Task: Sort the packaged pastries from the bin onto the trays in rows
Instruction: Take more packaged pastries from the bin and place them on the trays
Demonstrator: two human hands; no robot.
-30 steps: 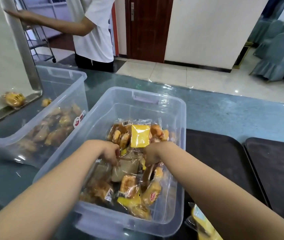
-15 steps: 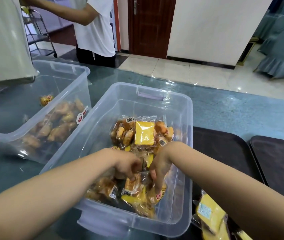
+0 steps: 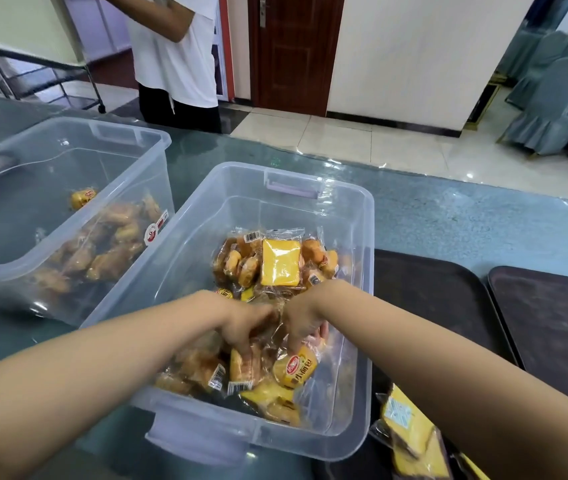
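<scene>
A clear plastic bin [image 3: 362, 237] in front of me holds several wrapped pastries, among them a yellow square cake [image 3: 280, 263] at the back. Both my hands are down inside it. My left hand [image 3: 244, 323] has its fingers curled onto a wrapped brown pastry [image 3: 242, 367]. My right hand [image 3: 301, 323] presses its fingertips on a round yellow-labelled bun pack [image 3: 294, 370]. Whether either pack is lifted I cannot tell. Two dark trays [image 3: 438, 289] [image 3: 552, 313] lie to the right. Yellow cake packs [image 3: 409, 434] rest on the near tray's front edge.
A second clear bin [image 3: 130, 140] with wrapped pastries stands tilted at the left. A person in a white shirt [image 3: 175, 53] stands across the green counter [image 3: 466, 220]. A metal trolley [image 3: 33, 81] is at the far left, covered chairs [image 3: 559, 91] at the far right.
Both hands have drawn nearer to me inside the bin, from the middle pile to the front packs. The head view has shifted, and the other person's arm has risen.
</scene>
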